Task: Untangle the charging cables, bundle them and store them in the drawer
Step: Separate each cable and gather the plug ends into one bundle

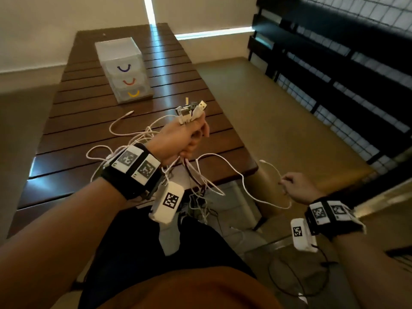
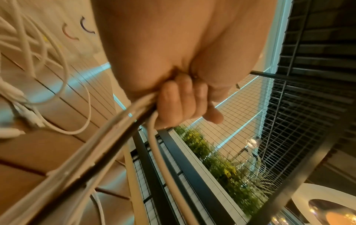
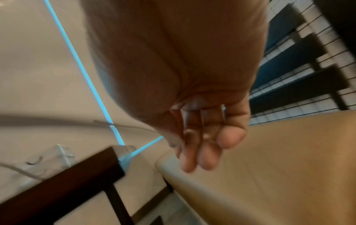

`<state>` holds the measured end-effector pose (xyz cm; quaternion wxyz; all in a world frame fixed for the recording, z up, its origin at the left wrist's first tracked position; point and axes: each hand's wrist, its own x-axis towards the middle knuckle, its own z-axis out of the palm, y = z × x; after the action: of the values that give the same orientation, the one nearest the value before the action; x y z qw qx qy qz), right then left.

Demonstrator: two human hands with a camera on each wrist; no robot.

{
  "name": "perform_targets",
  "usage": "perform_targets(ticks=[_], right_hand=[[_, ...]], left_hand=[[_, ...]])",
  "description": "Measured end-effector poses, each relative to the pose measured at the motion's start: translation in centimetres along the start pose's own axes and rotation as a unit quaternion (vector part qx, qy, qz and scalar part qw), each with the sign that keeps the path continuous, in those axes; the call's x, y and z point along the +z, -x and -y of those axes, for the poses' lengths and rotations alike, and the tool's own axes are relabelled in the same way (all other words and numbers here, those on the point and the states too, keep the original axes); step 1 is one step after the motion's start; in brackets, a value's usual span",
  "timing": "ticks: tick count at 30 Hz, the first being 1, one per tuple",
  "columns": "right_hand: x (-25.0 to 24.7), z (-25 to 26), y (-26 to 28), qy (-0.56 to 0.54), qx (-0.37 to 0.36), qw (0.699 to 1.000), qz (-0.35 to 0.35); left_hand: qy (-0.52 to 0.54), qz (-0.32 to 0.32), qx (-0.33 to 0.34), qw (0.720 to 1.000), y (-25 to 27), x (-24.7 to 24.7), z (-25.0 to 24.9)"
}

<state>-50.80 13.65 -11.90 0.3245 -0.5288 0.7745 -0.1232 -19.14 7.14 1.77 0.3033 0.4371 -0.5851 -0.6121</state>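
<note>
gripping item one: left hand point(image 1: 182, 139), raised above the near end of the table point(image 1: 73, 121), fingers curled tight round a bunch of charging cables point(image 1: 194, 172); the left wrist view shows the fingers point(image 2: 173, 105) wrapped over several white strands and one dark one.
item two: plug ends point(image 1: 192, 110), usb connectors, sticking up out of the top of the fist, close together.
item three: cable tails, hanging from under the fist in loose loops past the table edge toward the person's lap; further loops lie on the slats behind the left wrist, one white connector end point(image 1: 129, 113) resting on the table apart from the rest.
item four: right hand point(image 1: 297, 186), out to the right beyond the table corner, pinching a single white cable point(image 1: 242, 175) that runs in a slack arc back to the bunch; in the right wrist view the remaining fingers point(image 3: 204, 152) hang relaxed and blurred.
item five: drawer unit point(image 1: 124, 70), translucent, three drawers with purple, red and yellow handles, all closed, standing far up the table, well apart from the cables.
</note>
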Motion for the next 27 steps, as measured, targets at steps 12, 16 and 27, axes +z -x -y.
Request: perform_targets(ticks=[12, 16, 27], right_hand=[[2.3, 9.4, 0.7, -0.077, -0.169, 0.981, -0.055], [4.8, 12.0, -1.4, 0.067, -0.161, 0.982, -0.076], [1.9, 4.9, -1.7, -0.021, -0.021, 0.992, -0.121]], left_hand=[[-0.205, -0.046, 0.017, 0.978, -1.0, 2.9, 0.3], [-0.119, -0.054, -0.015, 0.991, -0.8, 2.0, 0.8], [-0.01, -0.022, 0.011, 1.0, 0.0, 2.0, -0.5]])
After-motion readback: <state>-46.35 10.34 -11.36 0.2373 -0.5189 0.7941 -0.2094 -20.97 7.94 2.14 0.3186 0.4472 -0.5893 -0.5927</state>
